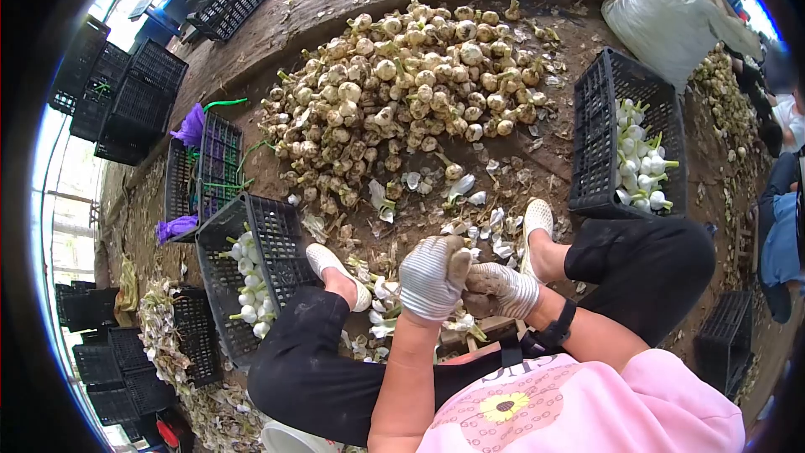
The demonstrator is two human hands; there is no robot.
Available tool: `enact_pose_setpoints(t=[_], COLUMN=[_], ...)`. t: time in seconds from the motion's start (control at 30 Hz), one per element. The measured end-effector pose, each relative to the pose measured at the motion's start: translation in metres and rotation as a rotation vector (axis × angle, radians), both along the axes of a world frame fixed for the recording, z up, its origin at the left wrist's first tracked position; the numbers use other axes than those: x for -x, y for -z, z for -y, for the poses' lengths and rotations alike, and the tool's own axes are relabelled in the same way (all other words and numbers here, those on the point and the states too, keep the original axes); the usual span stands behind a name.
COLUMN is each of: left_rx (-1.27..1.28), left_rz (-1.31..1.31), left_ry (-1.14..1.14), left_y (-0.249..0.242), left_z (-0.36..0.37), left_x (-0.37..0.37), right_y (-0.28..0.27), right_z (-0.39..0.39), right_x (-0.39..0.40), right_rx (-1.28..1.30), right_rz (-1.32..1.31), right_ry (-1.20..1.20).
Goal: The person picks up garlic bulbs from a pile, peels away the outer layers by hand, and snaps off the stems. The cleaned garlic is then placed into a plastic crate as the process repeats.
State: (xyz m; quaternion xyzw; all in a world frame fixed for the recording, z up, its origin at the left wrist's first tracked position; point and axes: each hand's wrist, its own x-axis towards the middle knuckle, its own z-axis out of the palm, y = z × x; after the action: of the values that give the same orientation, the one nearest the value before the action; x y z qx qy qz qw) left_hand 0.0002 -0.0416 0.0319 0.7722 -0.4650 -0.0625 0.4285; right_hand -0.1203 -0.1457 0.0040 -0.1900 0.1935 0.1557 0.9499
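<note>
Dirt floor: garlic pile [411, 88] between crates [625, 138]; gloved fingers [432, 273] grip a bulb [459, 262].

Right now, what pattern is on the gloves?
Grey-and-white stripes on both gloves, left hand and right hand, in the head view.

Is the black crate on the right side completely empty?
No, the black crate on the right holds a cluster of peeled white garlic bulbs with green stems along its far side.
</note>
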Motion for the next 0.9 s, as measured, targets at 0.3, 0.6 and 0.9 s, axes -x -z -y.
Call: enact_pose_setpoints(t=[0.3, 0.6, 0.9], left_rx=[0.363, 0.106, 0.33], left_rz=[-1.013, 0.116, -0.944], left_ry=[-0.284, -0.109, -0.417], left_y=[0.004, -0.023, 0.027], left_z=[-0.013, -0.018, -0.028], left_x=[-0.012, 0.005, -0.017], right_y=[-0.002, 0.02, 0.008], right_z=[0.004, 0.012, 0.022], right_x=[0.0, 0.002, 0.006], right_rx=[-0.147, 0.137, -0.051], right_rz=[0.11, 0.032, 0.1], right_ry=[-0.02, -0.031, 0.036])
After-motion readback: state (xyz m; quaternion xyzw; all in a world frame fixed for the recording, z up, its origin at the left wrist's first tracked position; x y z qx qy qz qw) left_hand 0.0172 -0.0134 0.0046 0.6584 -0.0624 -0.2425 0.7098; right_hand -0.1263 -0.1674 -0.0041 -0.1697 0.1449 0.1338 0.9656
